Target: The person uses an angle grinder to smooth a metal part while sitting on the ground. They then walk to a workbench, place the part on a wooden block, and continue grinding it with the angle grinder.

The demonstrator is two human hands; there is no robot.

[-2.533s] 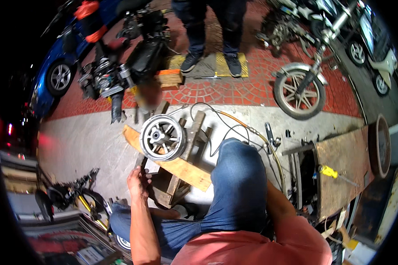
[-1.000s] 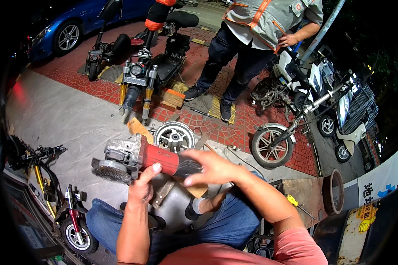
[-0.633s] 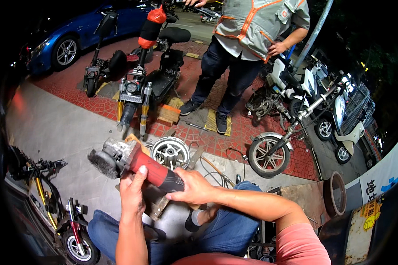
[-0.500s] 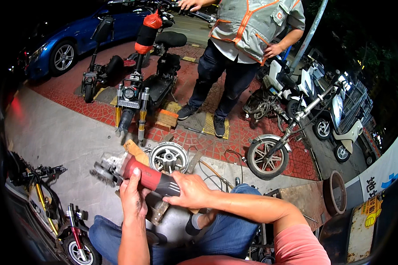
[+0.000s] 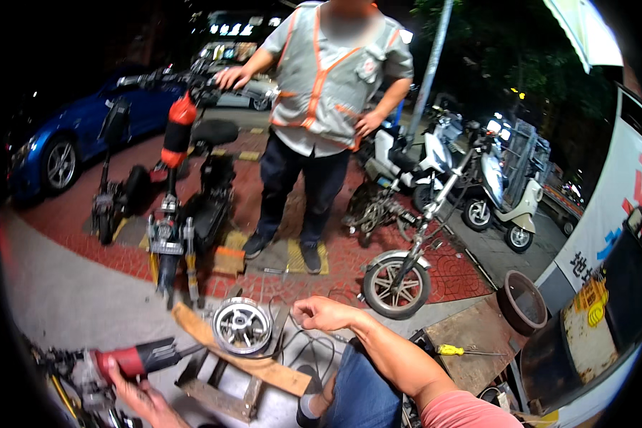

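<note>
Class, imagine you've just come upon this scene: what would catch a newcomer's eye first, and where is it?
Probably the red-and-black angle grinder, held in the left hand at lower left. Next, the round, silver spoked metal wheel lying on a light-brown wooden plank at lower centre, with the right hand to its right. Beyond, a person in a grey vest with orange trim stands near the top centre.

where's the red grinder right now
In the head view, the red grinder is at lower left, held in the left hand, left of the wooden plank with the wheel on it.
</note>
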